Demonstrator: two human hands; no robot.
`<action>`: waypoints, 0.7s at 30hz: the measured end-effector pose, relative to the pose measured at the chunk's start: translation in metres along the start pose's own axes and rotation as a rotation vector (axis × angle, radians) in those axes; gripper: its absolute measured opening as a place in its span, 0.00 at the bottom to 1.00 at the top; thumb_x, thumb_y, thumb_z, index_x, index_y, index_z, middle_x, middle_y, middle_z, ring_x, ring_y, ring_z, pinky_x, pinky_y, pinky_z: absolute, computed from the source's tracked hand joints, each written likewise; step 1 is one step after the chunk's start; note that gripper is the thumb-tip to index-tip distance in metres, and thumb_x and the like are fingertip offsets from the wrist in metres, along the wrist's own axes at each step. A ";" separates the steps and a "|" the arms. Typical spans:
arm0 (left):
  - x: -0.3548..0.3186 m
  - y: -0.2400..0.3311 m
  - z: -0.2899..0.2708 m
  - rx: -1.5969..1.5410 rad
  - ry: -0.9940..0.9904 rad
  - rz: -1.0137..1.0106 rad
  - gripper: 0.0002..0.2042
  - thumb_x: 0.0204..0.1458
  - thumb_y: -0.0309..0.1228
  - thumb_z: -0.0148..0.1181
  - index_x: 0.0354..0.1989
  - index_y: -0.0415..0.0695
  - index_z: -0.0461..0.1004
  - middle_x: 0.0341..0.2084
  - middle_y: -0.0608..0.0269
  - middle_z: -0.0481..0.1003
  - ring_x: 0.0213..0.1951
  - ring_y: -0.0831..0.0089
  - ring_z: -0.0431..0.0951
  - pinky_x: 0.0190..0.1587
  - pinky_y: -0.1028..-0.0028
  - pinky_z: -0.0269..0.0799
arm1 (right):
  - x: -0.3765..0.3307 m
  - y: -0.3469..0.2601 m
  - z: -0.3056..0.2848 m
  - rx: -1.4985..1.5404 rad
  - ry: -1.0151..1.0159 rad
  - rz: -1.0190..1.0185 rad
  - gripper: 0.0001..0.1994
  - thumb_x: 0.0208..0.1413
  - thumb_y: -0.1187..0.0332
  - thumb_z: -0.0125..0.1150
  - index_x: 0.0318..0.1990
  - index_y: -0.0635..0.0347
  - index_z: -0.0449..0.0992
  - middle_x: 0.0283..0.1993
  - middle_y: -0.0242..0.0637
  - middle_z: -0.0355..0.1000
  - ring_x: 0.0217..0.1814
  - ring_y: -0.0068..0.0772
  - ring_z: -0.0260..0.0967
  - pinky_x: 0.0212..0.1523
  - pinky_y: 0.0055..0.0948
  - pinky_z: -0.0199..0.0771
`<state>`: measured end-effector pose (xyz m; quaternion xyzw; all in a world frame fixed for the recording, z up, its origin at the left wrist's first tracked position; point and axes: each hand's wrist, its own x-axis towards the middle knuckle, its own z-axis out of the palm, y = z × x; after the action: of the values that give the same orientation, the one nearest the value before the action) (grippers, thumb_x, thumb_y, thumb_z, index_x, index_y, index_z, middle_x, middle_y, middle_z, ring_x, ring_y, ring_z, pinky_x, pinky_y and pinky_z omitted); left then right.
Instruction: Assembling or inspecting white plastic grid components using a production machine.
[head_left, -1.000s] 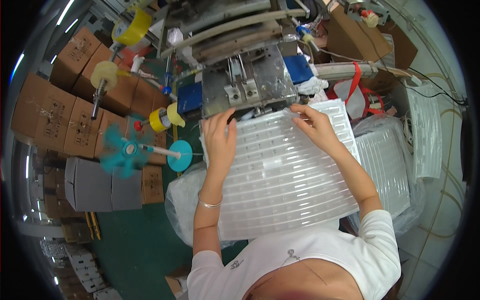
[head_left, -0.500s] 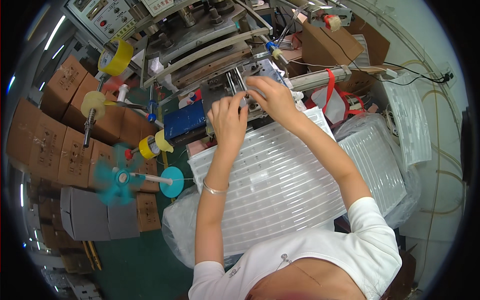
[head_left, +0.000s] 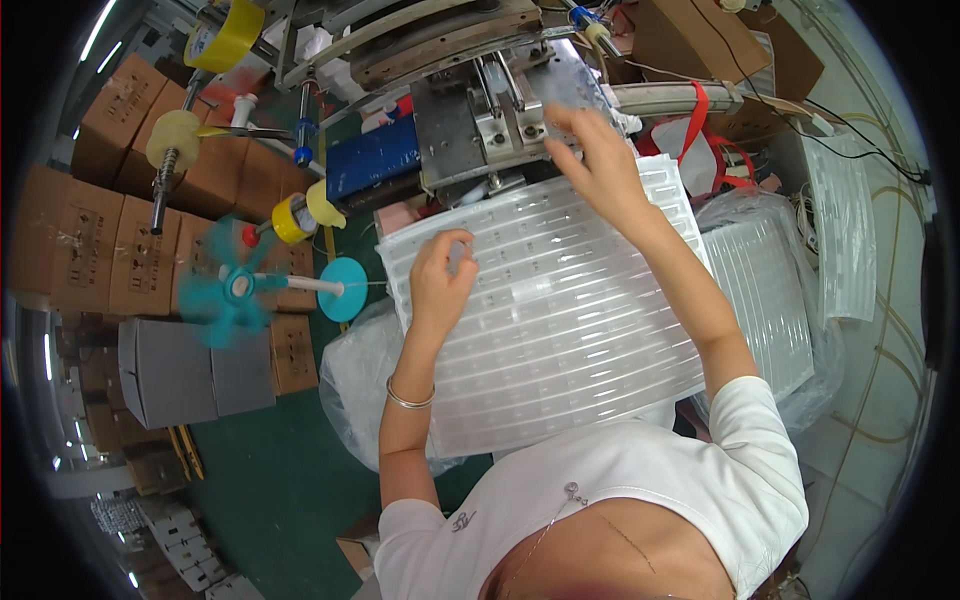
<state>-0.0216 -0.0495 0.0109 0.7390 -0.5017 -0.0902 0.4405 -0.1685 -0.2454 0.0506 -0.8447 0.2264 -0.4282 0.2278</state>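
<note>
My left hand [head_left: 441, 282] hovers over the left part of a white ridged plastic tray [head_left: 560, 310]. Its fingers are loosely curled, with a gap between thumb and forefinger; I make out nothing in them. My right hand [head_left: 603, 165] is open, thumb and forefinger apart, just right of a metal clamp fixture [head_left: 505, 130] on the machine's steel plate [head_left: 445, 125]. Two bright rods [head_left: 492, 85] run back from the fixture. Small marks dot the tray's rows, too small to name.
A blue box [head_left: 372, 160] sits left of the steel plate. A turquoise fan [head_left: 238, 285] spins at the left, before stacked cartons [head_left: 140, 250]. More wrapped trays [head_left: 765, 300] lie at the right, below a red-strapped bag [head_left: 700, 150]. Yellow tape rolls [head_left: 293, 218] hang on rods.
Both hands have left the fixture: the left came back toward me over the tray, the right drew off to the fixture's right side. The view has shifted, so the machine sits higher.
</note>
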 end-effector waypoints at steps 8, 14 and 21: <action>-0.043 -0.001 0.021 0.411 -0.439 0.369 0.10 0.38 0.24 0.54 0.32 0.43 0.75 0.23 0.58 0.72 0.29 0.60 0.72 0.33 0.63 0.68 | -0.109 0.006 0.003 -0.204 -0.716 -0.323 0.15 0.45 0.74 0.54 0.43 0.50 0.74 0.33 0.32 0.67 0.37 0.32 0.67 0.38 0.30 0.72; -0.042 0.005 0.019 0.416 -0.460 0.303 0.10 0.39 0.24 0.54 0.32 0.42 0.75 0.23 0.58 0.72 0.28 0.60 0.72 0.32 0.63 0.67 | -0.105 0.014 0.003 -0.166 -0.749 -0.376 0.11 0.44 0.75 0.54 0.38 0.56 0.73 0.32 0.37 0.69 0.37 0.35 0.69 0.36 0.30 0.73; -0.022 0.026 -0.006 0.184 -0.419 0.073 0.13 0.44 0.22 0.48 0.38 0.40 0.75 0.30 0.54 0.73 0.33 0.57 0.75 0.38 0.64 0.71 | -0.068 0.006 -0.011 0.057 -0.935 -0.204 0.12 0.43 0.74 0.61 0.37 0.58 0.70 0.35 0.39 0.70 0.37 0.40 0.70 0.36 0.34 0.72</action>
<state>-0.0461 -0.0313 0.0272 0.7227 -0.6147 -0.1795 0.2602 -0.2148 -0.2135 0.0109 -0.9581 0.0037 -0.0287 0.2849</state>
